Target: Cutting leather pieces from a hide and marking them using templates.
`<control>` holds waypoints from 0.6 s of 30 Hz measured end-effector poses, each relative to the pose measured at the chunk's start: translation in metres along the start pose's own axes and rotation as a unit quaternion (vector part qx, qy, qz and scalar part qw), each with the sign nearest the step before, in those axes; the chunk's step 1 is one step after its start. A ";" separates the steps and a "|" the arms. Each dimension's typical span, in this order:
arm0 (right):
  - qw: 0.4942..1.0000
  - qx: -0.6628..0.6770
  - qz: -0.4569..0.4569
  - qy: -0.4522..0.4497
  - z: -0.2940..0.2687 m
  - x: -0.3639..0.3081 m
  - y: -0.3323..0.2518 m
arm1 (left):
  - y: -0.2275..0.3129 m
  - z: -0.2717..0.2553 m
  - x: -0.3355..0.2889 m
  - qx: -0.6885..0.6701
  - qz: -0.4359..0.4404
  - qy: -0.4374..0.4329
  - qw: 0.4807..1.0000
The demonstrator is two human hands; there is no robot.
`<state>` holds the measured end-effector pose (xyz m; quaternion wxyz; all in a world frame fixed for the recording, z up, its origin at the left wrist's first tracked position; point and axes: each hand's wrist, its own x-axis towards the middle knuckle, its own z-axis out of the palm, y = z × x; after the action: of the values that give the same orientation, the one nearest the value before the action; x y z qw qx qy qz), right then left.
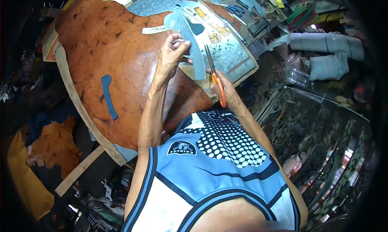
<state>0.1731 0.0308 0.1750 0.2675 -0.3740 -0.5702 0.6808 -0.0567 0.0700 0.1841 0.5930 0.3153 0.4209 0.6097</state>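
Observation:
My left hand [171,58] pinches a long grey-blue strip [197,62], leather-like, with a rounded, hooked far end. It is held up over the workbench's edge. To its right, my right hand [227,90] grips scissors [218,84] by their orange handles. Their dark blades point away from me, beside the strip and apart from it. Under my left arm spreads a large brown hide [117,50] with dark marks. A smaller blue piece of similar hooked shape [107,96] lies on the hide, left of my left forearm.
The workbench's grey metal top [228,56] carries paper patterns and scraps. Farther back lie blue-handled scissors [235,10] and a yellow block [279,3]. Wrapped rolls [327,46] stand at the right. A wooden rail [74,86] edges the hide, with leather pieces [54,145] hanging lower left.

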 end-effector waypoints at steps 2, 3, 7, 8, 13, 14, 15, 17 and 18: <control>1.000 -0.019 -0.007 0.001 -0.003 -0.001 -0.002 | -0.001 -0.001 0.002 -0.015 0.015 0.014 1.000; 1.000 -0.012 0.012 -0.011 -0.005 -0.002 0.001 | -0.001 -0.002 0.002 -0.021 0.026 0.027 0.999; 0.997 -0.040 0.052 -0.050 -0.012 -0.004 0.000 | 0.004 0.004 0.001 -0.021 0.080 0.061 0.995; 0.997 -0.041 0.048 -0.050 -0.010 -0.002 -0.001 | 0.000 0.009 -0.005 0.007 0.069 0.052 0.996; 0.998 -0.047 -0.005 -0.041 -0.008 0.005 0.001 | -0.010 0.022 -0.018 -0.048 0.071 0.051 0.995; 0.997 -0.055 -0.043 -0.036 -0.009 0.004 0.005 | -0.007 0.023 -0.019 -0.053 0.080 0.059 0.994; 0.998 -0.027 0.019 -0.060 -0.010 0.003 0.007 | 0.001 0.023 -0.020 -0.034 0.077 0.064 0.994; 0.997 -0.018 0.014 -0.076 -0.011 0.000 0.005 | 0.009 0.020 -0.018 -0.020 0.078 0.061 0.995; 0.996 -0.007 0.009 -0.089 -0.008 -0.002 0.003 | 0.012 0.017 -0.018 -0.004 0.077 0.054 0.996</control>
<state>0.1810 0.0336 0.1720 0.2068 -0.3191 -0.5929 0.7099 -0.0450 0.0553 0.2043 0.5221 0.3107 0.4242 0.6716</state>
